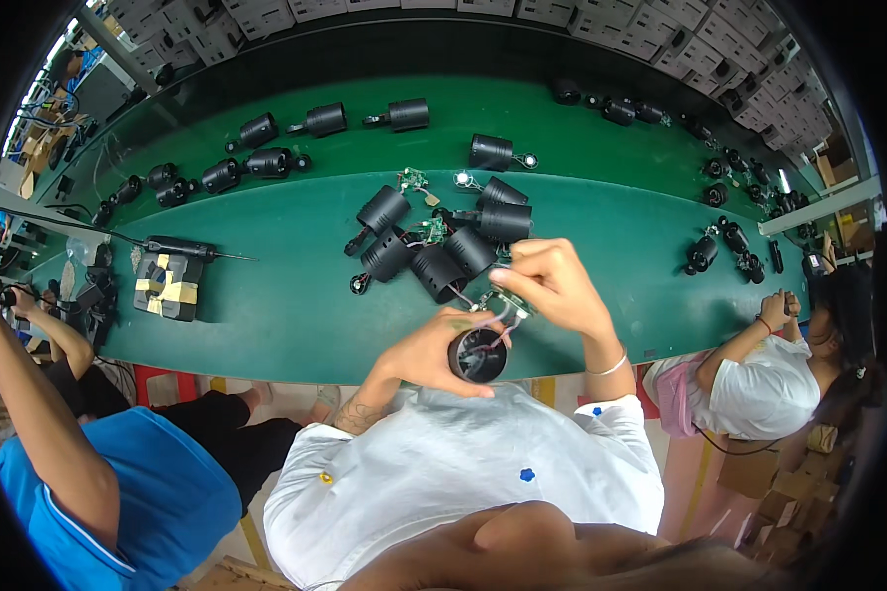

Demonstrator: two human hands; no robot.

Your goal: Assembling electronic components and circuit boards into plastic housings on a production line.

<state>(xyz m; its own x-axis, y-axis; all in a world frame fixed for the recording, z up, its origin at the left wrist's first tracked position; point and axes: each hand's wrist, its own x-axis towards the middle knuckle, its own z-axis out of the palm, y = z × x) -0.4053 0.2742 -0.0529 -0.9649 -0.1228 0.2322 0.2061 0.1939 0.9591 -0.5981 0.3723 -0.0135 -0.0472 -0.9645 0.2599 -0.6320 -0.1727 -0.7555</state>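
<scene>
My left hand (426, 353) is wrapped round a black cylindrical housing (479, 359), its open end tilted up and wires coming out. In a pinch above it, my right hand (554, 286) holds a small green circuit board (512, 303). Thin wires (501, 333) run from the board down into the housing. Just beyond my hands lies a cluster of similar black housings (436, 272), some with boards and wires hanging out. Another loose green board (432, 230) rests among them.
An electric screwdriver (179, 246) lies by a black block with yellow tape (170, 288) at the left. More black housings (325, 120) line the green belt beyond the bench. A co-worker in blue (158, 483) is at my left, another in white (765, 384) at my right.
</scene>
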